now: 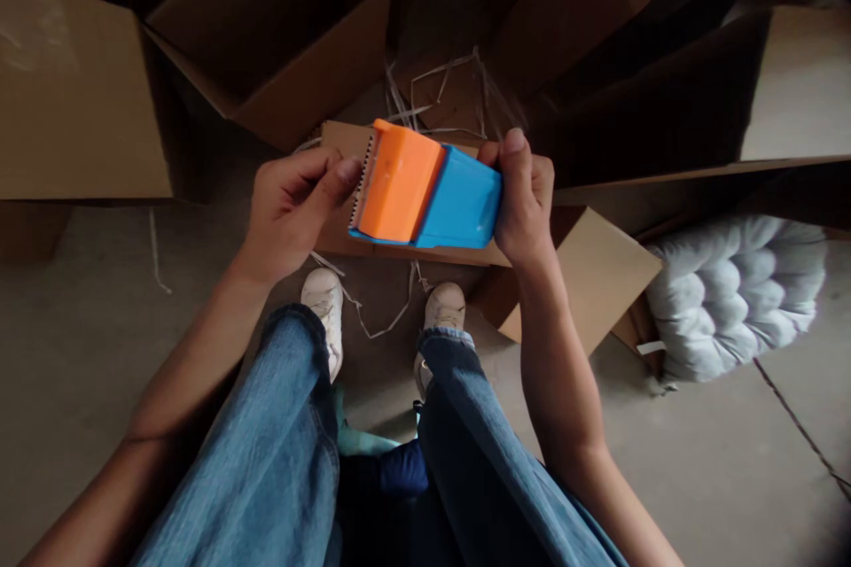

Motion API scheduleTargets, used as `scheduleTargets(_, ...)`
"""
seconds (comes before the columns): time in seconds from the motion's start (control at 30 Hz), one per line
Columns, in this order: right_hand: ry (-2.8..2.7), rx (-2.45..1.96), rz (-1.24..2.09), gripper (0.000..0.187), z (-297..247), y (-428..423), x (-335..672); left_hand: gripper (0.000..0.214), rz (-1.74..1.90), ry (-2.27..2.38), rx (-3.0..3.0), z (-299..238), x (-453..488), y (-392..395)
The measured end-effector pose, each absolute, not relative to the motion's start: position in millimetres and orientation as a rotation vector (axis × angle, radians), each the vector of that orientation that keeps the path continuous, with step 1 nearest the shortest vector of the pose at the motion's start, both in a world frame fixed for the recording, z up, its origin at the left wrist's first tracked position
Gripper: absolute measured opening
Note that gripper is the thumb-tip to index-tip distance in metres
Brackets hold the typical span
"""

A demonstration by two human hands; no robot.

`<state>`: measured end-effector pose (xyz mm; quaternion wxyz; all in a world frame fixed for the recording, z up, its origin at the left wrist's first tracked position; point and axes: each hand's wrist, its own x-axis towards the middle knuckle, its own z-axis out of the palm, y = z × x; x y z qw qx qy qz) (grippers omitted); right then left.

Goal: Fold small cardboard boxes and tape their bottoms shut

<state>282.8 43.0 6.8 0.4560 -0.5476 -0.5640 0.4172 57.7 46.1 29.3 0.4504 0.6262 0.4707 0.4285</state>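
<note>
An orange and blue tape dispenser (432, 190) with a dark toothed cutting edge is held up in front of me, over a cardboard box on the floor. My right hand (525, 195) grips its blue end, thumb on top. Beside the toothed edge on the other end, my left hand (299, 204) is closed in a pinch, thumb against forefinger. Whatever lies between those fingertips is too small to make out. Below the dispenser, part of the flat cardboard box (342, 137) shows.
Open cardboard boxes stand at the back left (312, 62) and right (798, 89). A grey tufted cushion (737, 292) lies at the right beside a tilted carton (591, 275). Loose white strapping (392, 323) trails near my shoes (445, 306). I sit with knees apart.
</note>
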Motion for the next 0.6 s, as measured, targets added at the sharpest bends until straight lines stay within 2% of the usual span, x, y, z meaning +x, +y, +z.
scheduleTargets(0.17,-1.367,-1.294,0.994,0.059,8,35,282,0.054,0.999,1.195,1.623,32,48,50)
scheduleTargets(0.37,-1.321,-1.444,0.973,0.059,12,27,290,0.046,0.906,1.161,1.766,33,42,52)
scheduleTargets(0.6,-1.437,-1.312,0.905,0.056,22,37,293,0.054,0.919,1.226,1.779,36,48,57)
